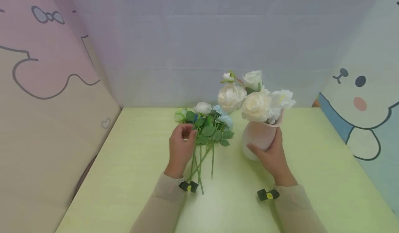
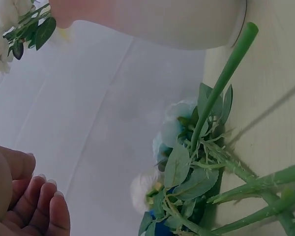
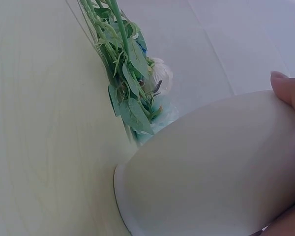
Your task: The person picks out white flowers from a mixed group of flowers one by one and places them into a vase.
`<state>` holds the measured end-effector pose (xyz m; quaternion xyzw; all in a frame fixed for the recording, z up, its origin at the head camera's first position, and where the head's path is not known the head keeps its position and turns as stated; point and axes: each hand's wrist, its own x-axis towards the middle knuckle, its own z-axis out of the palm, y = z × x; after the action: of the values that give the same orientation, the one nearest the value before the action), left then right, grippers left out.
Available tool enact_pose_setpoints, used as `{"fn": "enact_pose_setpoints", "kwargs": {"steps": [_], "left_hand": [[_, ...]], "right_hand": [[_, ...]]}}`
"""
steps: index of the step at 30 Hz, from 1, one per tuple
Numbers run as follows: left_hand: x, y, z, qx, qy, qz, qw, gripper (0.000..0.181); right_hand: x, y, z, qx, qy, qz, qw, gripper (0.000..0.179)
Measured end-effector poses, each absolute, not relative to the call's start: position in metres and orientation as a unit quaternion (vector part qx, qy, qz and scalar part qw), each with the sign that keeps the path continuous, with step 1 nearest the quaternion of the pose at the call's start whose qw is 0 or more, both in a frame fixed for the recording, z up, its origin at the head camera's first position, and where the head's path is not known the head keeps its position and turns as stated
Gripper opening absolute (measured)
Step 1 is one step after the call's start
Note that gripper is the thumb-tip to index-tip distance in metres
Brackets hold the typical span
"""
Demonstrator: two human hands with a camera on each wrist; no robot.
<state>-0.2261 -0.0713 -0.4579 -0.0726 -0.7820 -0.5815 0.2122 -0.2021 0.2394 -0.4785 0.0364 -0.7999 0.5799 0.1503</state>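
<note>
My right hand (image 1: 275, 160) grips a pale pink-and-white vase (image 1: 257, 137), thumb across the front and fingers behind it. The vase leans slightly to the right and holds several white artificial flowers (image 1: 256, 106). My left hand (image 1: 182, 146) hovers at the left side of a pile of loose artificial flowers (image 1: 208, 131), fingers loosely curled. In the left wrist view, nothing shows between the thumb and fingers (image 2: 39, 201). White and light blue blooms (image 1: 225, 121) top the pile, and its green stems (image 2: 226, 73) point toward me.
The pile lies on a pale yellow-green table (image 1: 137, 149), left of the vase. A plain light wall (image 1: 199, 45) rises behind the table. Side panels with cartoon drawings (image 1: 358, 101) flank it. Each sleeve cuff carries a small black bow (image 1: 268, 195).
</note>
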Motion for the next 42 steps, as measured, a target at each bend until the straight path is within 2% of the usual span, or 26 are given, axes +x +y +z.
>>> {"fn": "enact_pose_setpoints", "kwargs": {"steps": [5, 12, 20, 29, 33, 38, 42], "left_hand": [[-0.227, -0.074, -0.460, -0.034, -0.807, -0.561, 0.183, 0.021], [-0.228, -0.075, -0.469, 0.045, -0.846, -0.523, 0.097, 0.029], [-0.231, -0.071, -0.485, 0.047, -0.873, -0.484, 0.034, 0.034], [-0.234, -0.071, -0.499, 0.042, -0.890, -0.453, 0.028, 0.031], [-0.233, -0.071, -0.502, 0.044, -0.901, -0.432, 0.009, 0.027], [-0.233, -0.075, -0.502, 0.043, -0.887, -0.458, -0.032, 0.028], [-0.237, -0.080, -0.503, 0.040, -0.851, -0.516, -0.086, 0.034]], "right_hand": [[-0.203, 0.240, -0.480, 0.037, -0.800, 0.578, 0.157, 0.112], [-0.202, 0.240, -0.480, 0.037, -0.797, 0.582, 0.154, 0.110], [-0.201, 0.239, -0.480, 0.034, -0.799, 0.582, 0.148, 0.110], [-0.202, 0.239, -0.481, 0.039, -0.800, 0.579, 0.153, 0.110], [-0.202, 0.239, -0.480, 0.038, -0.800, 0.579, 0.152, 0.111], [-0.201, 0.239, -0.480, 0.036, -0.802, 0.577, 0.149, 0.112], [-0.202, 0.239, -0.480, 0.038, -0.802, 0.576, 0.150, 0.112]]}}
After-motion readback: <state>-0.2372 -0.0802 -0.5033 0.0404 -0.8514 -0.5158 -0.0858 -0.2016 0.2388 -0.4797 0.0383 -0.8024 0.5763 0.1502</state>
